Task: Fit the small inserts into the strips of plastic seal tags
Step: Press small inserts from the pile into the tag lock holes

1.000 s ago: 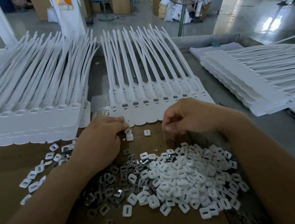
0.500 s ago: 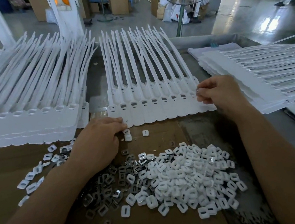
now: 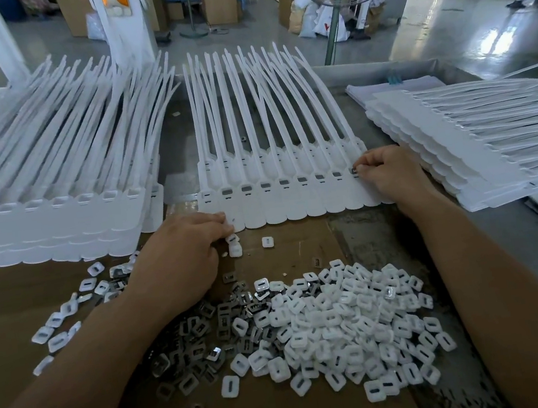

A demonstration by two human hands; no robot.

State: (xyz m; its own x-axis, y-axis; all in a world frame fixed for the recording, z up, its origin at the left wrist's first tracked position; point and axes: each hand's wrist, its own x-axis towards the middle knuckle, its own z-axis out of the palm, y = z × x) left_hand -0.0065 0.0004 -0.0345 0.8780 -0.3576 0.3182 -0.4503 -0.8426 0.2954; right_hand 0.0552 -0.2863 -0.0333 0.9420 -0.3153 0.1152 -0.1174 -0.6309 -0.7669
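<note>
Seal-tag strip point(image 3: 289, 208), right end: right hand point(image 3: 391, 176) pinches insert point(image 3: 355, 171).

A grey surface point(image 3: 387, 242) carries a cardboard sheet point(image 3: 15, 301) and stacks of white seal-tag strips point(image 3: 56, 223). Small inserts point(image 3: 340, 325) lie heaped on the cardboard.

Bare left grip point(image 3: 179, 261), bare right grip point(image 3: 391, 176), bare forearms point(image 3: 78, 379) to frame edge

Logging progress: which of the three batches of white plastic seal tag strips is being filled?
The flat middle strip: the left hand holds its left corner, the right hand pinches a small grey metal insert near its right end.
</note>
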